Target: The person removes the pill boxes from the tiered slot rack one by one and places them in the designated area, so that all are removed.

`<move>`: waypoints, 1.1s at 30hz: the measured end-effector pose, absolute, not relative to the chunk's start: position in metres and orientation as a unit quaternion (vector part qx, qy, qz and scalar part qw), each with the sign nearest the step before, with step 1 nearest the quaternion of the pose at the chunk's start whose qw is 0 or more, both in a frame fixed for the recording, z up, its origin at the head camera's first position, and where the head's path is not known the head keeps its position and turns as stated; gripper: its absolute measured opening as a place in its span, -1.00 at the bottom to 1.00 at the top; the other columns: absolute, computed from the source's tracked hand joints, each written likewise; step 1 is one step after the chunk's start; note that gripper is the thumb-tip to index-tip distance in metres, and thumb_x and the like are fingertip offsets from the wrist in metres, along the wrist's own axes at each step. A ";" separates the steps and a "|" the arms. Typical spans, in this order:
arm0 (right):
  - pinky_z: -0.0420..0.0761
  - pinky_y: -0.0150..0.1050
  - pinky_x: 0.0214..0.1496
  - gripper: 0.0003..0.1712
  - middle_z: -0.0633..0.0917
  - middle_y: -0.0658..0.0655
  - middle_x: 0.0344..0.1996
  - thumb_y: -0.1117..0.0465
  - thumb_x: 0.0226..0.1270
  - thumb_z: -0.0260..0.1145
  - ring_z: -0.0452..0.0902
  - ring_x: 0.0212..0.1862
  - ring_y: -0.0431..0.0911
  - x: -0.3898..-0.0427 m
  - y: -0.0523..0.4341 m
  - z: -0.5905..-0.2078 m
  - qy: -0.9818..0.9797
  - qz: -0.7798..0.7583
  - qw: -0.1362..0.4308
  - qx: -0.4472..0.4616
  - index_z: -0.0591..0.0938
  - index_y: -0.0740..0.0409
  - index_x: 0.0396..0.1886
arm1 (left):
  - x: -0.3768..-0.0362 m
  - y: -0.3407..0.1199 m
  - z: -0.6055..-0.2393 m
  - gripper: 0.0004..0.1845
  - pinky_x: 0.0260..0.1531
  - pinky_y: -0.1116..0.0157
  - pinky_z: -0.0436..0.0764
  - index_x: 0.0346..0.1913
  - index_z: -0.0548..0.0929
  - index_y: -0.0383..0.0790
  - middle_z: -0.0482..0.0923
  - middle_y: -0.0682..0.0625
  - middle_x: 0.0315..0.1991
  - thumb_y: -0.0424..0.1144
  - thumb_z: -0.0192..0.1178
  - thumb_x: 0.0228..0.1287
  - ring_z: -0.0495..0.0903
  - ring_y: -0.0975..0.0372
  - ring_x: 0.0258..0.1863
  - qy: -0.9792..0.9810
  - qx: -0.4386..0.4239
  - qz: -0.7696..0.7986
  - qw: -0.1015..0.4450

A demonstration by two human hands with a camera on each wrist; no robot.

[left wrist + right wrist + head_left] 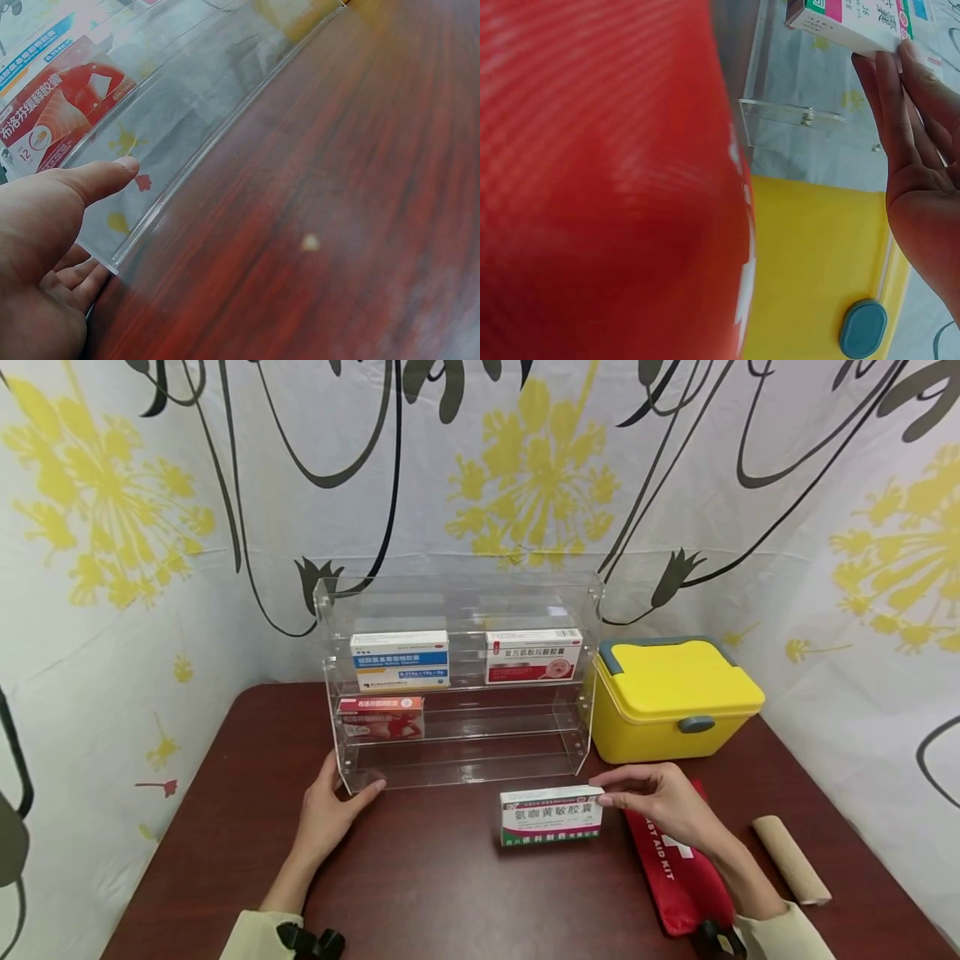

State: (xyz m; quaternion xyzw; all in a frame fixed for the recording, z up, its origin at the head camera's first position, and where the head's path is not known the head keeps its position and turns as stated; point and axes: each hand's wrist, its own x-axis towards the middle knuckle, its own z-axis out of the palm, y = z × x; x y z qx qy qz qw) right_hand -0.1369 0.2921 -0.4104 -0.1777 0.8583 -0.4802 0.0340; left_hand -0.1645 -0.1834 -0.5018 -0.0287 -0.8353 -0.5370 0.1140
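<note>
My left hand [327,814] grips the lower left corner of a clear acrylic display rack [465,774], thumb in front and the other fingers around the side. In the left wrist view that thumb [105,180] lies over the rack's front edge. My right hand [663,802] pinches a white medicine box [551,817] with green and magenta bands by its right end, in front of the rack. On the rack's tiers stand a blue-and-white medicine box [401,662], a red-and-white medicine box [534,657] and, lower left, a red medicine box [381,720].
A yellow lidded case [675,710] with a grey latch stands right of the rack. The red first aid kit pouch [663,877] lies under my right forearm, and a beige roll [791,860] lies beside it. Behind the dark wooden table [420,893] hangs a patterned curtain [255,527].
</note>
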 end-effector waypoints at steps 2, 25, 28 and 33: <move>0.48 -0.31 -0.48 -0.74 0.76 -0.01 -0.31 0.16 0.19 0.49 0.53 -0.44 0.06 -0.137 0.293 -0.414 0.859 -0.478 0.042 -0.177 0.77 -0.02 -0.10 | -0.164 -0.183 -0.502 -0.05 0.17 -0.01 0.37 0.50 0.15 0.22 0.40 -0.07 0.33 0.07 0.45 0.10 0.34 0.18 0.32 -0.835 -0.028 -0.537 0.113; 0.60 -0.32 -0.26 -0.74 0.75 -0.12 -0.23 0.09 0.23 0.46 0.62 -0.29 -0.16 -0.163 0.287 -0.436 0.892 -0.405 0.043 -0.196 0.78 -0.01 -0.08 | -0.165 -0.185 -0.501 -0.05 0.14 0.03 0.39 0.51 0.13 0.23 0.44 -0.07 0.29 0.05 0.45 0.11 0.40 0.16 0.28 -0.834 -0.032 -0.539 0.113; 0.60 -0.32 -0.25 -0.73 0.75 -0.13 -0.23 0.10 0.23 0.47 0.62 -0.29 -0.15 -0.165 0.285 -0.437 0.894 -0.402 0.038 -0.195 0.78 0.02 -0.08 | -0.165 -0.185 -0.501 -0.06 0.14 0.02 0.40 0.50 0.14 0.22 0.44 -0.06 0.29 0.05 0.45 0.11 0.40 0.15 0.27 -0.834 -0.031 -0.539 0.114; 0.55 -0.33 -0.32 -0.75 0.74 -0.17 -0.24 0.12 0.23 0.46 0.56 -0.30 -0.14 -0.169 0.283 -0.440 0.901 -0.384 0.040 -0.199 0.78 -0.04 -0.08 | -0.165 -0.184 -0.501 -0.06 0.15 0.01 0.40 0.50 0.15 0.20 0.42 -0.06 0.31 0.06 0.45 0.11 0.40 0.14 0.28 -0.834 -0.033 -0.539 0.112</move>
